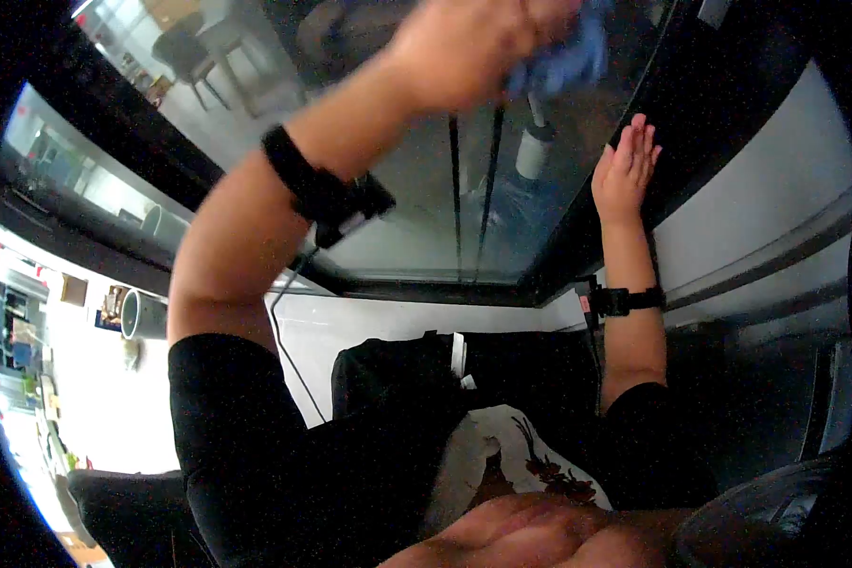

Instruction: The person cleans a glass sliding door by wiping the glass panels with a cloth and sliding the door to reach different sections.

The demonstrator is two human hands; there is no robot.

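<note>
My left hand (488, 43), blurred at the top of the view, is closed on a crumpled blue cloth (577, 52) over a large dark glass pane (398, 227). The cloth bunches below and beside the fingers, which are partly cut off by the upper edge. My right hand (625, 180) lies open against the pane's black frame (577, 222) on the right, fingers stretched out, with nothing held.
Each forearm wears a black strap with a small device and a cable. Through or on the glass show a grey chair (185, 57) and a white cylinder (533, 151). At the left stand a grey bin (144, 314) and a cardboard box (70, 289). A black chair back (133, 511) is lower left.
</note>
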